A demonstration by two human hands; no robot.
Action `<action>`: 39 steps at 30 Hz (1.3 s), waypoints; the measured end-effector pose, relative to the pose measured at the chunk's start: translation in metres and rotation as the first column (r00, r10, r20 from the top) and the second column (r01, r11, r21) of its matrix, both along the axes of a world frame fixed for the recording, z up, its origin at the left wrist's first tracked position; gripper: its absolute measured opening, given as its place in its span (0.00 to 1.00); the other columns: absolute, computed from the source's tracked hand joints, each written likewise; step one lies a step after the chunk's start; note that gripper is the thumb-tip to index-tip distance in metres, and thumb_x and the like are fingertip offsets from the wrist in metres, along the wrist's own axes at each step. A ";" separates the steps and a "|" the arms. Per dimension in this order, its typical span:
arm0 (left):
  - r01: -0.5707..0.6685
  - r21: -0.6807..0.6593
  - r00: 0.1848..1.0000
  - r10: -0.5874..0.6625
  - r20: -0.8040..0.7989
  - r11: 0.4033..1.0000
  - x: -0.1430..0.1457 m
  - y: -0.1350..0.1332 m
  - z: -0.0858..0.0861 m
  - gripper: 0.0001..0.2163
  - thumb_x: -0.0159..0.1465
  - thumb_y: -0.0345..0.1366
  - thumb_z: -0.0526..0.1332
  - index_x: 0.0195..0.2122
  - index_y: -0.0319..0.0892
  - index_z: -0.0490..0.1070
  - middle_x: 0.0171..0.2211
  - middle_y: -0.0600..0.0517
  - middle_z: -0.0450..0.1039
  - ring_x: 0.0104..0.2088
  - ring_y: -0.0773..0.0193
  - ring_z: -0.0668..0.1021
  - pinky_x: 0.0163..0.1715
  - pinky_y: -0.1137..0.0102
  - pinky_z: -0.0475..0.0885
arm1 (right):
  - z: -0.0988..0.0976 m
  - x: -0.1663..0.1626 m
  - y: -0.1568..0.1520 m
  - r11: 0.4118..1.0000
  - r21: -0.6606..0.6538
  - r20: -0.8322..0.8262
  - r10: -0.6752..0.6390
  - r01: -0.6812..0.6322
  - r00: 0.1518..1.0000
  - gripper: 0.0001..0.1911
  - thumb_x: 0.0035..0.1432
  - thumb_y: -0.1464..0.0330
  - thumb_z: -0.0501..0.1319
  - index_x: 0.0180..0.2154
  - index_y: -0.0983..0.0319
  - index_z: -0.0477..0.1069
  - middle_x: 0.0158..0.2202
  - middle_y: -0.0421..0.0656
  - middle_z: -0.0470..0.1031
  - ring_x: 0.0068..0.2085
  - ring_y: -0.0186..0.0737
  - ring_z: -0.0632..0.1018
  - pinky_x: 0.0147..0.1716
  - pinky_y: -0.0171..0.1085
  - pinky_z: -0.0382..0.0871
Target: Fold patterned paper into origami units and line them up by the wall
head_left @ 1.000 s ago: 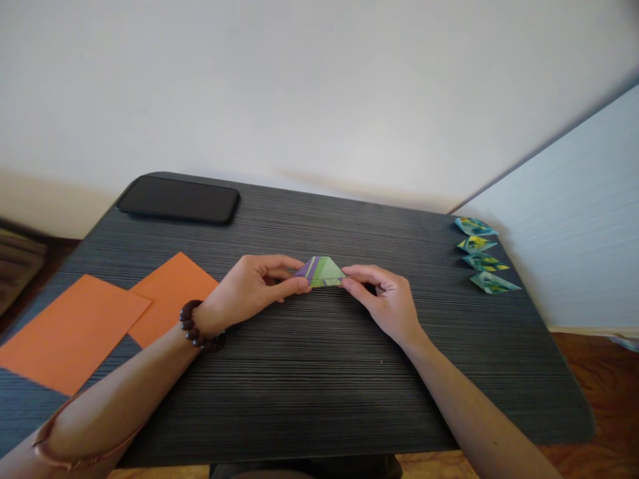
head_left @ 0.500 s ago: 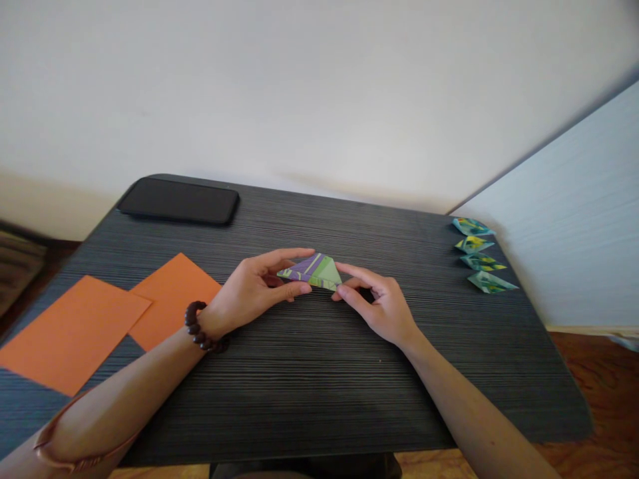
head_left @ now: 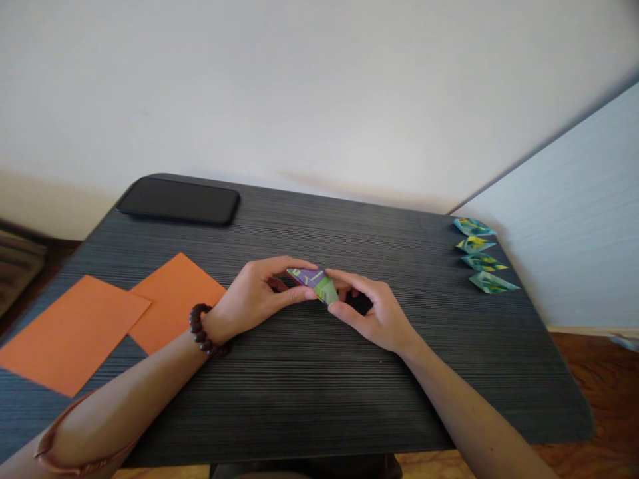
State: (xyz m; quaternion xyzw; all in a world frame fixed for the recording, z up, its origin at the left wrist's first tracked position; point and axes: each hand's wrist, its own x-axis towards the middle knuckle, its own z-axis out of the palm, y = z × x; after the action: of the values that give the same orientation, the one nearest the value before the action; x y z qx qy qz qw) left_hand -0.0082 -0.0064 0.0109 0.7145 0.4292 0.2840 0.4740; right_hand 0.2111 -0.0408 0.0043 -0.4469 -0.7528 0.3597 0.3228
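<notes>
A small folded paper (head_left: 319, 285), patterned in purple and green, is held between my two hands over the middle of the dark table. My left hand (head_left: 264, 286) pinches its left part, thumb in front and fingers behind. At its right end, my right hand (head_left: 372, 307) grips it with the thumb at the lower corner and the index finger along the upper edge. Both hands are closed on the paper, which is tilted with its right end lower. The fingertips behind it are partly hidden.
Two orange paper sheets (head_left: 82, 329) overlap on the left of the dark table (head_left: 319, 392). A black phone (head_left: 180, 201) lies at the back left. Several folded blue, green and yellow paper pieces (head_left: 479, 245) form a column near the right edge. A wall (head_left: 319, 93) stands behind.
The folded paper has turned so its right end dips lower, and its visible shape is narrower. Both hands have shifted slightly; my right fingers have moved along its upper edge.
</notes>
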 end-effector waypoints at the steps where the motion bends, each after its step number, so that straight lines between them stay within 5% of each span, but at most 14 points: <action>1: 0.003 0.005 1.000 -0.003 -0.001 1.000 0.000 0.000 0.000 0.17 0.55 0.43 0.65 0.45 0.45 0.72 0.41 0.51 0.75 0.37 0.64 0.77 0.34 0.74 0.73 | 0.000 -0.001 0.000 1.000 0.008 0.007 0.000 0.000 1.000 0.23 0.54 0.61 0.62 0.52 0.59 0.66 0.37 0.41 0.77 0.34 0.35 0.75 0.39 0.38 0.66; 16: 0.003 0.178 0.999 0.004 -0.040 0.984 0.002 -0.001 0.002 0.14 0.57 0.42 0.64 0.43 0.43 0.73 0.41 0.49 0.74 0.38 0.64 0.76 0.32 0.74 0.73 | 0.001 -0.003 -0.003 0.998 -0.032 0.049 -0.048 0.049 0.998 0.16 0.59 0.64 0.57 0.49 0.60 0.69 0.37 0.40 0.79 0.35 0.35 0.77 0.37 0.36 0.67; 21: -0.035 0.204 0.994 0.054 -0.091 0.978 0.002 -0.002 0.003 0.14 0.57 0.44 0.63 0.41 0.41 0.73 0.39 0.49 0.74 0.36 0.64 0.76 0.32 0.73 0.73 | 0.002 -0.006 -0.005 0.987 0.137 0.182 -0.104 0.079 0.978 0.12 0.60 0.65 0.55 0.43 0.61 0.73 0.32 0.40 0.78 0.26 0.31 0.74 0.28 0.32 0.67; 30: -0.048 0.334 0.978 0.113 -0.177 0.941 0.009 -0.010 0.003 0.14 0.57 0.44 0.63 0.37 0.40 0.71 0.33 0.51 0.73 0.28 0.69 0.74 0.27 0.75 0.70 | 0.001 -0.012 -0.009 0.892 0.451 0.359 -0.215 0.033 0.908 0.10 0.60 0.71 0.54 0.40 0.61 0.73 0.35 0.42 0.79 0.33 0.36 0.78 0.36 0.35 0.69; 39: -0.052 0.404 0.925 0.196 -0.326 0.913 0.018 -0.018 -0.001 0.12 0.60 0.35 0.56 0.46 0.42 0.66 0.33 0.53 0.70 0.28 0.67 0.72 0.28 0.72 0.67 | -0.007 -0.018 -0.010 0.922 0.348 0.240 -0.260 0.167 0.935 0.06 0.57 0.71 0.57 0.32 0.61 0.72 0.24 0.40 0.76 0.23 0.31 0.75 0.24 0.30 0.66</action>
State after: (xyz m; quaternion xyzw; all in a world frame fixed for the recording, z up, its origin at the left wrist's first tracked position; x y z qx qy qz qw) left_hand 0.0100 -0.0244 0.0096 0.8045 0.4890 0.2577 0.2173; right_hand 0.1931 -0.0511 -0.0029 -0.5148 -0.7858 0.1269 0.3185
